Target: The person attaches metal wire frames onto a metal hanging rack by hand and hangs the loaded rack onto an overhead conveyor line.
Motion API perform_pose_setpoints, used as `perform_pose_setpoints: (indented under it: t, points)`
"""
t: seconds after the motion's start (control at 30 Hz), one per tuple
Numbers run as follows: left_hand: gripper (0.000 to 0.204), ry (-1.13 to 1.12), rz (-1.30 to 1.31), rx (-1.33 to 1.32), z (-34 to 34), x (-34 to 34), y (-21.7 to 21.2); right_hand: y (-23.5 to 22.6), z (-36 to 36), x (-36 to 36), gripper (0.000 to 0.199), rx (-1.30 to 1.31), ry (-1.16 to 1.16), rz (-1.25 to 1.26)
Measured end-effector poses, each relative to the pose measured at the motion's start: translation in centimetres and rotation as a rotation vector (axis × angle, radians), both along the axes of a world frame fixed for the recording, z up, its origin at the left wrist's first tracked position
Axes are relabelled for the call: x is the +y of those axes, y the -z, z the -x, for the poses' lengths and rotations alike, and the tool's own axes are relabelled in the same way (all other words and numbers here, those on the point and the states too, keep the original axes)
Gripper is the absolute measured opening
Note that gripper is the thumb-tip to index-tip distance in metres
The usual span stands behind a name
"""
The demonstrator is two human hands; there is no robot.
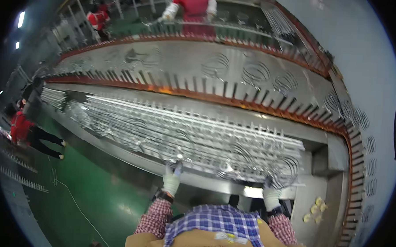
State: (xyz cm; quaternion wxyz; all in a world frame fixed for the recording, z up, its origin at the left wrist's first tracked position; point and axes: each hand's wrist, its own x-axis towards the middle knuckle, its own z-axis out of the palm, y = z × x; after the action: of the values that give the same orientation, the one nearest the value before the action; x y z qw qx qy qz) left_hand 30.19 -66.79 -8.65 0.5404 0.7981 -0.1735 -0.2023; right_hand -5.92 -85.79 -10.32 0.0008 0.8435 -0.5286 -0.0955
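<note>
At near edge of long silver finned metal tubing [197,141] with white-gloved left hand [171,179] and right hand [271,194] | cannot tell grip | probably stiff, slick; hold straight runs

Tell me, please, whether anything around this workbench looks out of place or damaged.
A thin white cord lies loose across the green floor, left of the metal tubes; it looks odd because it trails untidily. I can make out no spill or damage, though the tubes are partly blurred.

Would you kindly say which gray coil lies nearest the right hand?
The gray coil at the right end of the silvery pile, beside the right hand; others lie farther away.
</note>
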Motion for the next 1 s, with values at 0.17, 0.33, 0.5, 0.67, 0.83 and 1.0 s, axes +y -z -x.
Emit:
perform_pose_setpoints:
  t: [0.17, 0.33, 0.5, 0.67, 0.83, 1.0]
  points:
    - [0.032, -0.615, 0.577, 0.473, -11.1, 6.7, 3.0, -1.2, -3.3, -0.2, 0.058, -0.04, -0.09, 0.186]
    - [0.04, -0.534, 1.061, 1.113, -14.2, 4.7, -1.8, -8.5, -5.9, 3.6, 0.045, -0.936, 0.426, -0.308]
    - [0.031, -0.464, 1.188, 1.04, -13.8, 6.5, -4.2, -2.4, -2.7, 0.8, 0.056, -1.074, 0.118, -0.129]
    - [0.041, -0.16, 1.195, 0.735, -14.1, 4.2, -8.3, -19.5, -8.7, 4.9, 0.043, -0.483, 0.441, 0.047]
    - [0.044, -0.195, 1.213, 0.509, -14.5, 5.9, -11.3, -22.0, -9.5, 1.7, 0.028, -0.849, 0.141, 0.225]
    - [0.02, -0.59, 1.438, 0.646, -12.5, 12.7, -9.7, -28.8, -19.3, -2.8, 0.024, -1.347, 0.011, 0.009]
